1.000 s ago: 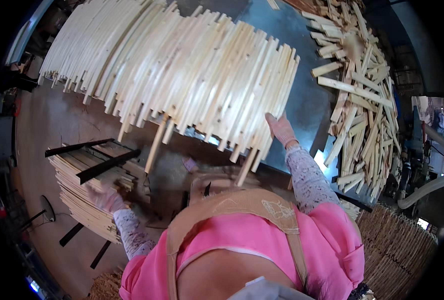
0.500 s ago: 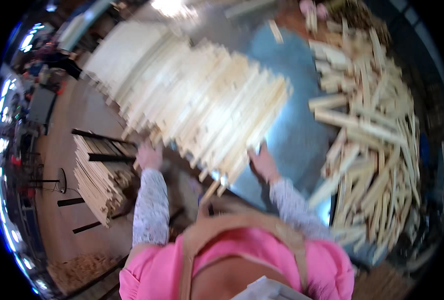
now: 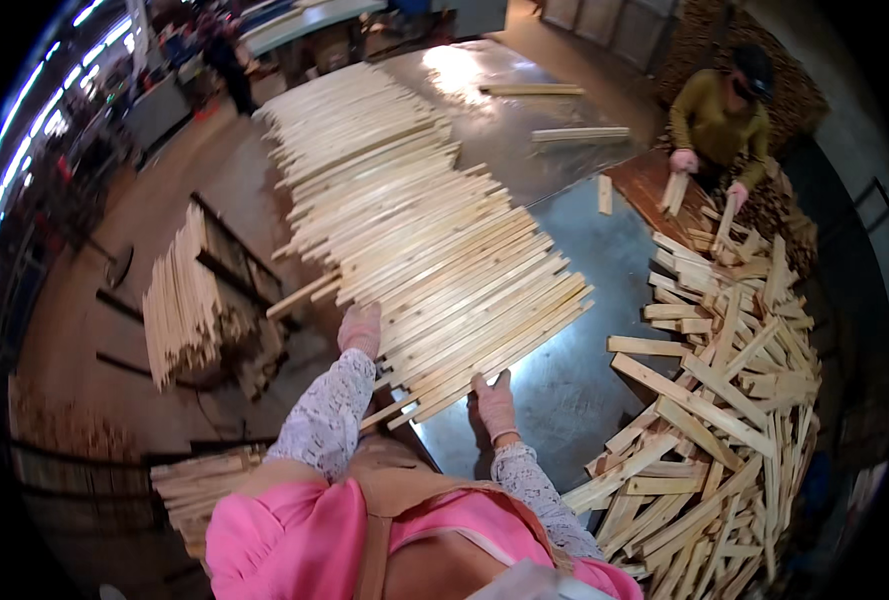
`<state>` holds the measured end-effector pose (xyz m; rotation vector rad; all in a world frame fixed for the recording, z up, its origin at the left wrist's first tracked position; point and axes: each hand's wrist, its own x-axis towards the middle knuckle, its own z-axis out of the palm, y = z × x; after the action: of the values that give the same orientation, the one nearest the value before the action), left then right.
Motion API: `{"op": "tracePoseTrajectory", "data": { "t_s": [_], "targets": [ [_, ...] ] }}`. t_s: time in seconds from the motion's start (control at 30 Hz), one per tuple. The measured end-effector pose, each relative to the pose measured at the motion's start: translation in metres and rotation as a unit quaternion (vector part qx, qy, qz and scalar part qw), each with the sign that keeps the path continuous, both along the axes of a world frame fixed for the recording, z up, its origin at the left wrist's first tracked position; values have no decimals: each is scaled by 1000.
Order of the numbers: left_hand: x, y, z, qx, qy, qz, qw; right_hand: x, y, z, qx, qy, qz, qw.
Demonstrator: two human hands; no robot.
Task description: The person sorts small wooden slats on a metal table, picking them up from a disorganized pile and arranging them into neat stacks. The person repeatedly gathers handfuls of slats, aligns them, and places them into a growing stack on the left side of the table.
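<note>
Long pale wooden strips (image 3: pixel 464 280) lie side by side in a wide sheet on the metal table, their ends uneven. My left hand (image 3: pixel 360 330), in a light glove, rests against the strips' left ends, its fingers stretched along them. At the near long edge of the sheet, my right hand (image 3: pixel 494 405) touches the outermost strip with fingertips, thumb and forefinger apart. Neither hand is wrapped round a strip. A few strips jut past the left side of the sheet, one (image 3: pixel 304 294) just beyond my left hand.
A heap of loose wooden pieces (image 3: pixel 724 400) covers the right of the metal table (image 3: pixel 584 390). Across it a co-worker (image 3: pixel 719 125) holds wood pieces in both hands. Stacked strips (image 3: pixel 179 300) stand in a black rack on the left; another stack (image 3: pixel 204 480) is near my left side.
The view has swung, bringing the co-worker and the table's far end into sight. My left hand, formerly beside the rack's bars, is now at the strip ends; my right stays at the near edge.
</note>
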<state>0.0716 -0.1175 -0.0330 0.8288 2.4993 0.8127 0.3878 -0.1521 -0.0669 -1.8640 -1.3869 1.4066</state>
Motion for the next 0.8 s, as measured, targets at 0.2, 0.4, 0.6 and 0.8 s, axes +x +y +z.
{"op": "tracePoseTrajectory", "data": {
  "t_s": [0.2, 0.4, 0.6, 0.8],
  "targets": [
    [32, -78, -7, -124, -78, -232, 962, 85, 8, -9, 50, -76, -59, 994],
    [104, 11, -32, -30, 105, -439, 892, 123, 19, 49, 24, -257, 17, 966],
    [129, 25, -46, 21, -331, -395, 857, 143, -1, -3, 75, 90, -120, 986],
    [99, 64, -57, 12, -361, -436, 825, 127, 0, -3, 111, 70, -166, 977]
  ]
}}
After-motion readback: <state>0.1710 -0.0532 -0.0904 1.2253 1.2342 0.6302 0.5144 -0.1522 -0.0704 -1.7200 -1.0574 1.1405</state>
